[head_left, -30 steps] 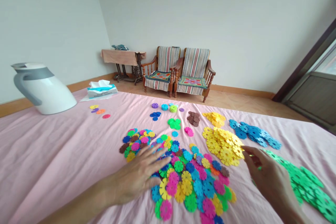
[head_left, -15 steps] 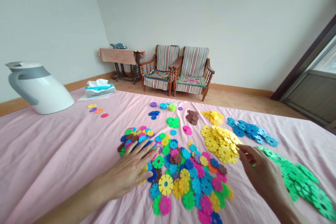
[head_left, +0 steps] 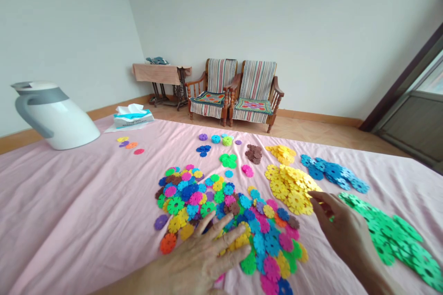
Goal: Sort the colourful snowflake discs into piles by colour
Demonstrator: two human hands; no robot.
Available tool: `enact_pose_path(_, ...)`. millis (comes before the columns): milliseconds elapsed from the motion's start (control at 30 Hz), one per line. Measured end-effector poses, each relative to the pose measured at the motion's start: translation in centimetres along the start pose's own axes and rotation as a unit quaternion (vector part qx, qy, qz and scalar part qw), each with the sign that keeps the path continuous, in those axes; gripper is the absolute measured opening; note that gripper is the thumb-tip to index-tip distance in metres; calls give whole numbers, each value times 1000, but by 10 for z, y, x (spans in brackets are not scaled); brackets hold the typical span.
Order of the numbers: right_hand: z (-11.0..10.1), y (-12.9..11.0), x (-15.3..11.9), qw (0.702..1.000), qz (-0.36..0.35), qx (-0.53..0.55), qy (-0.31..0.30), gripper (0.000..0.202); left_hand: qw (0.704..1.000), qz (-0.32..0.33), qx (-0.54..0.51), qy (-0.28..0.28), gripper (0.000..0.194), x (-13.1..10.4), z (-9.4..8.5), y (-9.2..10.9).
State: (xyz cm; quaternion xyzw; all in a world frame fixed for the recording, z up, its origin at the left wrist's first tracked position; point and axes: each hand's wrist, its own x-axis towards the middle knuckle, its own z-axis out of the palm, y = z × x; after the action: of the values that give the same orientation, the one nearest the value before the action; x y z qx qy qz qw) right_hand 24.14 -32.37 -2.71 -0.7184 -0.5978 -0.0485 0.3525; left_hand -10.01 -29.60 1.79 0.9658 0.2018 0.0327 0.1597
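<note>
My left hand point(head_left: 209, 253) lies palm down over the near part of a mixed-colour pile of notched plastic discs point(head_left: 194, 196), its fingers spread and holding nothing visible. Several discs are covered by it. At the right, my right hand point(head_left: 341, 223) has its fingers drawn together beside the yellow disc pile point(head_left: 292, 186). A sliver of green shows beneath those fingers; whether they hold a disc I cannot make out. The green disc pile point(head_left: 394, 230) lies just right of that hand, and the blue disc pile point(head_left: 334, 173) is farther back.
Small groups of brown discs point(head_left: 254, 153), green discs point(head_left: 228, 161) and dark blue discs point(head_left: 203, 150) lie toward the back of the pink cloth point(head_left: 86, 207). A white jug point(head_left: 69, 124) and a tissue box point(head_left: 134, 120) stand at left. Two wooden chairs point(head_left: 254, 101) are beyond.
My left hand has moved right and nearer to me across the mixed pile, uncovering discs at its left, including an orange and a purple one. My right hand has barely moved.
</note>
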Motion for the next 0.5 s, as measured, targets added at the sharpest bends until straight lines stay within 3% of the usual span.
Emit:
enact_pose_path(133, 0, 0, 1, 1000, -8, 4, 3, 31, 998, -61, 32, 5, 64, -2, 6, -11)
enact_pose_path(300, 1, 1, 0, 1000, -14, -1, 1, 29, 984, -143, 92, 60, 68, -13, 21, -34)
enact_pose_path(500, 3, 2, 0, 1000, -18, 5, -8, 29, 987, -130, 78, 62, 67, -17, 19, -21)
